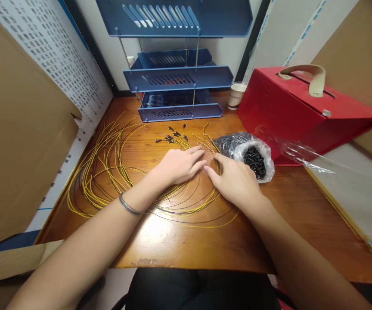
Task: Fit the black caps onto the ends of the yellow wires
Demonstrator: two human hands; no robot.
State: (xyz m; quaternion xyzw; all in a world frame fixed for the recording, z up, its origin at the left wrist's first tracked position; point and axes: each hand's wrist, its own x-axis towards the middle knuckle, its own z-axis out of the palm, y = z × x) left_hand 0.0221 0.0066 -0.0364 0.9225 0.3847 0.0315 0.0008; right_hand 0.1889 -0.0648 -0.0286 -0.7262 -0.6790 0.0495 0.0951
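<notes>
My left hand (181, 165) lies over a loop of thin yellow and dark wires (202, 207), its fingers stretched out towards the right. Beyond its fingertips, several wire ends carry small black caps (175, 135). My right hand (237, 178) rests palm down at the right side of the loop, thumb and index finger apart, with the fingertips close to the left hand's. Bare-looking wire ends (207, 140) stick out past the right index finger. Directly behind the right hand is an open clear plastic bag (237, 142) of small black pieces (254, 162).
More yellow wires (87, 185) lie coiled on the left of the wooden table (186, 252). At the back stands a blue tiered tray rack (179, 79), with a paper cup (237, 95) beside it. A red box (286, 112) with a beige handle stands at right; cardboard (21, 129) borders the left.
</notes>
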